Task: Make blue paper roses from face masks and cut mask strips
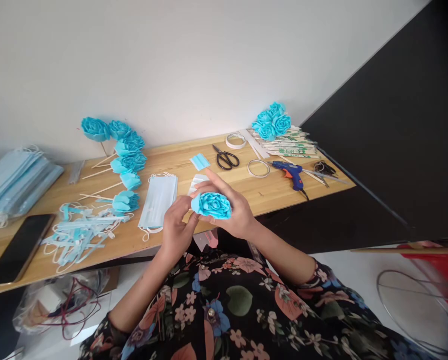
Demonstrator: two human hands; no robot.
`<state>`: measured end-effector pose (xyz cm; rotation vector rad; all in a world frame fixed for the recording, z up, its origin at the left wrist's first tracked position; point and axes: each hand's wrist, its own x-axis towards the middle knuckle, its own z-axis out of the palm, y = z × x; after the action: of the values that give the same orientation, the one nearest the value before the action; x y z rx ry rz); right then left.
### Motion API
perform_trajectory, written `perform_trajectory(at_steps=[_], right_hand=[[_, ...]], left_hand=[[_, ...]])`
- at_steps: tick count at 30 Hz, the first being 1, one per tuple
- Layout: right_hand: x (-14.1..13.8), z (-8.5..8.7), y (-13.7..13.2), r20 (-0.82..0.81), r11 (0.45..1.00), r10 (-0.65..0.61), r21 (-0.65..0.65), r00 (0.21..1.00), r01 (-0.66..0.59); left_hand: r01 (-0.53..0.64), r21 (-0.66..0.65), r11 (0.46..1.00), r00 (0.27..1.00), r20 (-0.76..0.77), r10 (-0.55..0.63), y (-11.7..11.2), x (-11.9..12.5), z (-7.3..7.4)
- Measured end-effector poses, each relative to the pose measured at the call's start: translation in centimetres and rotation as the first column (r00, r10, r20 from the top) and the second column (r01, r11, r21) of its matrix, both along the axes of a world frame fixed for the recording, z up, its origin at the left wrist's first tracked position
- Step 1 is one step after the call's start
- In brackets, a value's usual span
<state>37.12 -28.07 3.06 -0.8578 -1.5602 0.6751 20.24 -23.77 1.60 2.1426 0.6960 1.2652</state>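
Wooden counter (pixel 171 161) standing against white wall (pixel 152 65). Left hand (pixel 177 220) clamping left side of blue mask-fabric rose (pixel 212 205); right hand (pixel 239 212) curling around its right side. Rose facing upward near counter's front edge. Black-handled scissors (pixel 223 154) and blue glue gun (pixel 297 176) lying farther right.

1. A black shirt (pixel 254 300) is showing a floral print.
2. Pink blossoms (pixel 238 340), blue flowers (pixel 222 322) and green leaves (pixel 239 300) are covering it.
3. Round buttons (pixel 211 313) are running down the front.
4. Sleeves (pixel 332 286) are carrying matching flowers.
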Motion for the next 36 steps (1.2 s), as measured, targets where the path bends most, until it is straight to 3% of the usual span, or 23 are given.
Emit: perform_trajectory(at_steps=[4, 8, 12, 15, 21, 25, 29, 31, 34, 36], right_hand=[[0.1, 0.7, 0.1, 0.105, 0.996, 0.059, 0.068, 0.993, -0.066], [0.6, 2.2, 0.0, 0.132, 0.995, 0.098, -0.014, 0.986, -0.097], [0.4, 3.1, -0.2, 0.135, 0.993, 0.117, -0.033, 0.984, -0.113], [-0.2, 3.1, -0.4, 0.142, 0.993, 0.118, -0.023, 0.983, -0.116], [-1.0, 2.9, -0.7, 0.170, 0.998, 0.057, -0.011, 0.984, -0.056], [-0.8, 2.9, -0.4, 0.168, 0.995, 0.103, -0.023, 0.980, -0.101], [0.5, 2.9, 0.2, 0.149, 0.990, 0.141, -0.018, 0.979, -0.139], [1.5, 2.6, 0.5, 0.099, 0.998, 0.069, -0.005, 0.993, -0.069], [3.2, 1.2, 1.0, 0.072, 1.000, -0.002, -0.024, 0.997, 0.004], [4.3, -0.3, 1.5, 0.072, 0.998, -0.021, -0.062, 0.997, 0.026]], left_hand=[[0.002, 0.082, 0.997, 1.000, 0.027, -0.004, 0.3, -0.4, 0.5], [0.001, 0.120, 0.993, 1.000, 0.029, -0.005, 0.4, -0.9, 1.1], [-0.015, 0.072, 0.997, 1.000, -0.001, 0.015, 0.1, -1.0, 1.5], [-0.022, 0.059, 0.998, 1.000, 0.003, 0.022, -0.2, -1.0, 1.5], [-0.013, 0.155, 0.988, 0.999, 0.036, 0.007, -0.1, -0.9, 1.3], [-0.032, 0.165, 0.986, 0.999, 0.022, 0.029, -0.4, -0.7, 1.3], [-0.134, 0.174, 0.976, 0.990, -0.010, 0.137, 0.4, -3.0, 2.9], [-0.294, 0.228, 0.928, 0.951, -0.021, 0.307, 2.1, -5.7, 4.7], [-0.581, 0.315, 0.751, 0.785, -0.025, 0.618, 6.4, -11.1, 7.5], [-0.655, 0.370, 0.658, 0.685, -0.074, 0.724, 10.1, -14.4, 8.6]])
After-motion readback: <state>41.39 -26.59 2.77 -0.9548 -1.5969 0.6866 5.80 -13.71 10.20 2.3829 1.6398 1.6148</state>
